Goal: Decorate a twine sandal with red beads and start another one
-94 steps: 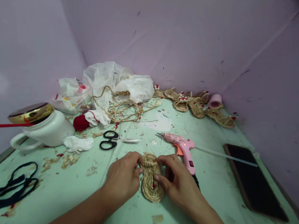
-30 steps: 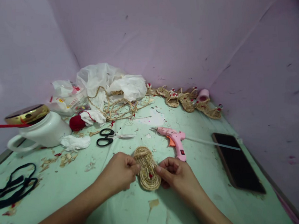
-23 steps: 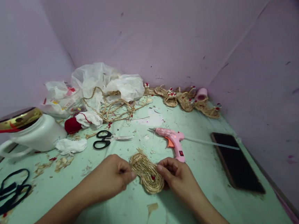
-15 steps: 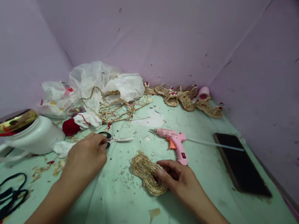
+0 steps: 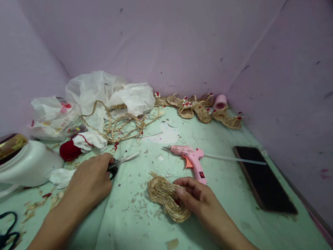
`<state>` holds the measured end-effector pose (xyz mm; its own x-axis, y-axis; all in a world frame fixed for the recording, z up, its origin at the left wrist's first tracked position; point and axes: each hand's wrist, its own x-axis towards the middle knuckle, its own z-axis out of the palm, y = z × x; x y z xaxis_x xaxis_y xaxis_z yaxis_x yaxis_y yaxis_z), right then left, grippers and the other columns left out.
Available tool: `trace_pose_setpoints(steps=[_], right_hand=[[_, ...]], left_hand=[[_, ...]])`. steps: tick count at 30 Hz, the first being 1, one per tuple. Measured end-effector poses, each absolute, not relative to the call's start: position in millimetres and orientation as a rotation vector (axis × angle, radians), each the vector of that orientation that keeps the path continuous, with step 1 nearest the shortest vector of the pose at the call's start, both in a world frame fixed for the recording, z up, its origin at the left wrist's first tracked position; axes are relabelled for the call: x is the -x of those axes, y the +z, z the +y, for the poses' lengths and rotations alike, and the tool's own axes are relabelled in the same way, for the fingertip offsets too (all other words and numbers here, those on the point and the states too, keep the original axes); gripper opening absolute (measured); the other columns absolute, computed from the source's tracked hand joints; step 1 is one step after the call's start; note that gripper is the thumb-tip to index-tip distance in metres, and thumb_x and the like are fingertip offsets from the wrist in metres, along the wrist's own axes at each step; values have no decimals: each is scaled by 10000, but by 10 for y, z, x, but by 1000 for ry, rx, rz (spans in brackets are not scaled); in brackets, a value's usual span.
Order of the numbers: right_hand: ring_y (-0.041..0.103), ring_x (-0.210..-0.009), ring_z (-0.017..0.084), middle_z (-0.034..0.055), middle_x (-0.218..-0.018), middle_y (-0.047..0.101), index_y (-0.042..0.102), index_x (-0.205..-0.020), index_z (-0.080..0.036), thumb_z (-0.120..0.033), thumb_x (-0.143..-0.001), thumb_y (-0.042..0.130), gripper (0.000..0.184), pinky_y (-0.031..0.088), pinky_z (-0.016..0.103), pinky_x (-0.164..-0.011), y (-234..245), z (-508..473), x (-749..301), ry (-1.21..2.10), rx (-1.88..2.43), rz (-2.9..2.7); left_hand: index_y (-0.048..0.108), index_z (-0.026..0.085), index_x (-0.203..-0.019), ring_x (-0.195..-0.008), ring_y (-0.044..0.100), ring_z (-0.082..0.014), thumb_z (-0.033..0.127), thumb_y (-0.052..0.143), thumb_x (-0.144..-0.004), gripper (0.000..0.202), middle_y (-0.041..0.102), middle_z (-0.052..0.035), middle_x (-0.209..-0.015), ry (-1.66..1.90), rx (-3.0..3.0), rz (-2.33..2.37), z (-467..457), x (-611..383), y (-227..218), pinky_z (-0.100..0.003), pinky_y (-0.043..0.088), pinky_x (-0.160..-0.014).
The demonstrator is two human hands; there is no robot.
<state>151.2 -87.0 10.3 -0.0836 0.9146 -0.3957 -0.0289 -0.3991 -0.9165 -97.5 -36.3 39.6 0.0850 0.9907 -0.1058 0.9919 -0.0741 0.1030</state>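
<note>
My left hand (image 5: 91, 178) is closed around the handles of a pair of scissors (image 5: 128, 158), whose blades point right, just over the table. Its fingertips are partly hidden behind the back of the hand. In my right hand (image 5: 196, 196), between thumb and fingers, is a small coiled straw-rope sole (image 5: 167, 197), shaped like a tiny slipper, with a bit of dark red showing near the fingers. Beyond that hand lies a pink hot glue gun (image 5: 188, 154), on its side, with a long clear glue stick (image 5: 233, 158) sticking out of its back.
A phone (image 5: 264, 178) lies at right under the glue stick's end. Along the back wall sit several finished straw slippers (image 5: 202, 112), loose straw rope (image 5: 122, 127) and plastic bags (image 5: 93, 92). Red yarn (image 5: 69, 150) and a white pot (image 5: 35, 163) stand at left; dark cord (image 5: 4, 236) lies nearer.
My left hand has lifted the scissors slightly, their blades now tilting upward. My right hand still holds the straw sole, almost unmoved. The whole view has shifted a little.
</note>
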Motion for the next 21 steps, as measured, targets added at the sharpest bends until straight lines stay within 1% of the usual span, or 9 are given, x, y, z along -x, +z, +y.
trace_pose_setpoints(steps=[3, 5, 7, 9, 12, 15, 17, 19, 21], right_hand=[[463, -533, 110, -18, -589, 529, 580, -707, -147, -417, -627, 659, 293, 355, 227, -508, 82, -871, -1519, 1565, 1438, -1068], [426, -505, 95, -32, -557, 497, 553, -649, -150, -407, -622, 668, 283, 329, 214, -481, 60, -869, -1525, 1546, 1437, -1050], [411, -489, 89, -43, -536, 475, 532, -631, -155, -404, -621, 674, 287, 318, 208, -466, 42, -866, -1527, 1550, 1423, -992], [417, -488, 90, -45, -536, 475, 540, -649, -153, -396, -625, 677, 281, 322, 206, -466, 28, -865, -1524, 1566, 1405, -945], [482, -534, 117, -14, -593, 546, 593, -738, -138, -385, -631, 677, 282, 374, 228, -509, 16, -867, -1514, 1588, 1411, -917], [535, -594, 147, 17, -653, 602, 621, -812, -131, -374, -644, 671, 300, 414, 254, -566, 11, -874, -1505, 1569, 1433, -907], [524, -572, 136, 4, -637, 596, 614, -813, -140, -381, -664, 659, 287, 405, 240, -546, 4, -877, -1503, 1530, 1452, -893], [491, -523, 115, -18, -600, 570, 595, -798, -152, -395, -673, 655, 280, 380, 220, -506, -8, -876, -1501, 1505, 1466, -868], [472, -500, 106, -29, -577, 552, 578, -785, -159, -410, -673, 655, 286, 364, 211, -484, -25, -874, -1498, 1496, 1457, -848]], left_hand=[[488, 242, -945, -742, 587, -261, 279, 477, -687, 260, 616, -53, -802, 254, -1917, 2101, -461, 954, 499, -319, 399, -600], [473, 250, -974, -724, 597, -223, 341, 550, -639, 355, 615, -36, -820, 519, -1640, 1974, -539, 922, 568, -298, 437, -607], [490, 244, -956, -674, 593, -189, 365, 618, -577, 418, 617, -29, -821, 676, -1390, 1772, -616, 880, 625, -267, 458, -564], [540, 234, -876, -620, 581, -174, 369, 660, -538, 383, 628, -26, -773, 705, -1246, 1627, -692, 832, 660, -249, 456, -515], [606, 228, -776, -617, 588, -188, 347, 693, -519, 296, 649, -32, -724, 676, -1193, 1538, -806, 753, 671, -249, 459, -505], [648, 262, -860, -628, 591, -198, 331, 714, -515, 358, 672, -33, -752, 657, -1217, 1561, -900, 686, 660, -260, 460, -526], [659, 272, -875, -640, 590, -206, 335, 724, -498, 387, 679, -38, -764, 680, -1185, 1542, -923, 670, 647, -272, 462, -547], [665, 262, -847, -603, 582, -205, 362, 727, -490, 376, 669, -42, -705, 679, -1089, 1422, -906, 690, 620, -279, 455, -525], [664, 253, -859, -502, 546, -178, 430, 710, -515, 389, 634, -37, -600, 642, -999, 1316, -867, 738, 575, -266, 413, -445]])
